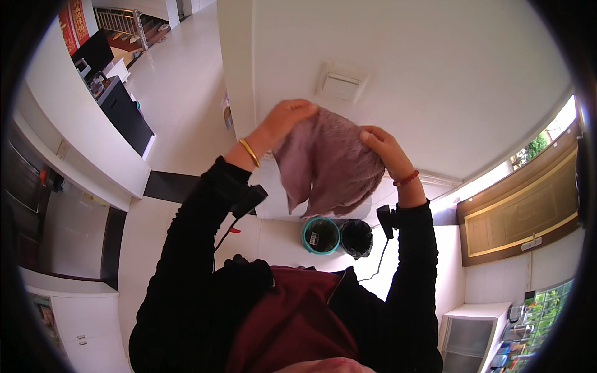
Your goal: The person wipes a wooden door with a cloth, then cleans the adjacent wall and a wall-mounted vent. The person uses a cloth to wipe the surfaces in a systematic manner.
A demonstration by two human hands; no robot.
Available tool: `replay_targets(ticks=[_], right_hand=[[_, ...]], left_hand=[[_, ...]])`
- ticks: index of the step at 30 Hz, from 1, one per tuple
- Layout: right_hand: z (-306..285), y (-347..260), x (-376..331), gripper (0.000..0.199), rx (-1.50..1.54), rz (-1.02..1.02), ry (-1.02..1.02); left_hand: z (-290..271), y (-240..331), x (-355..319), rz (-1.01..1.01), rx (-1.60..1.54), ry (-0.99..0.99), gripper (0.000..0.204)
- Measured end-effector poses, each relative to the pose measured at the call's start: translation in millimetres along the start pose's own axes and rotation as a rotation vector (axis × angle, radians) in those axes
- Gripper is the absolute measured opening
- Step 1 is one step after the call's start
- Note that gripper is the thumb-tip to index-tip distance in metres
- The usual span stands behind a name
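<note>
A mauve cloth (333, 165) hangs in loose folds between my two raised hands, in front of a white wall. My left hand (292, 115) pinches its upper left corner, closed with fingertips pressed together. At the upper right edge my right hand (382, 146) grips it between thumb and fingers. The cloth's lower edge droops in uneven points. Just above it a white switch plate (341, 86) is fixed to the wall.
Below the cloth, a teal-rimmed bin (321, 236) and a black-lined bin (356, 239) stand side by side on the pale floor. A brown door (522, 199) is at the right. A dark cabinet (124, 115) stands far left, beyond the white wall edge (239, 62).
</note>
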State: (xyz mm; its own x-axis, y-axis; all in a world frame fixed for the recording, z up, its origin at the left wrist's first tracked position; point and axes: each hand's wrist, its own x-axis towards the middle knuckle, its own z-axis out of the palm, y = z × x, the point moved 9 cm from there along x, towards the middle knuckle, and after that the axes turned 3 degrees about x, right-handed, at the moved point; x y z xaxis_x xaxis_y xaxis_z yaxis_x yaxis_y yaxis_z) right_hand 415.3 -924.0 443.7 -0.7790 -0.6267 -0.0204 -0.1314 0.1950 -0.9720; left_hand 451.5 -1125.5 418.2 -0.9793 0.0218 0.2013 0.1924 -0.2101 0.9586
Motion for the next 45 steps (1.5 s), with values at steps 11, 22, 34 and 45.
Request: replay_targets(ticks=[11,22,34,45], right_hand=[[29,23,-21,0.049,0.518,0.057,-0.271],[-28,24,-23,0.048,0.837,-0.18,-0.039],[70,46,-23,0.089,0.121,-0.095,-0.377],[59,49,-9,0.068,0.65,-0.108,-0.153]], left_hand=[[9,41,-6,0.135,0.278,0.046,0.029],[52,-8,-23,0.027,0.229,-0.222,0.027],[77,48,-16,0.202,-0.188,-0.112,0.021],[18,62,-12,0.476,0.394,0.163,0.023]])
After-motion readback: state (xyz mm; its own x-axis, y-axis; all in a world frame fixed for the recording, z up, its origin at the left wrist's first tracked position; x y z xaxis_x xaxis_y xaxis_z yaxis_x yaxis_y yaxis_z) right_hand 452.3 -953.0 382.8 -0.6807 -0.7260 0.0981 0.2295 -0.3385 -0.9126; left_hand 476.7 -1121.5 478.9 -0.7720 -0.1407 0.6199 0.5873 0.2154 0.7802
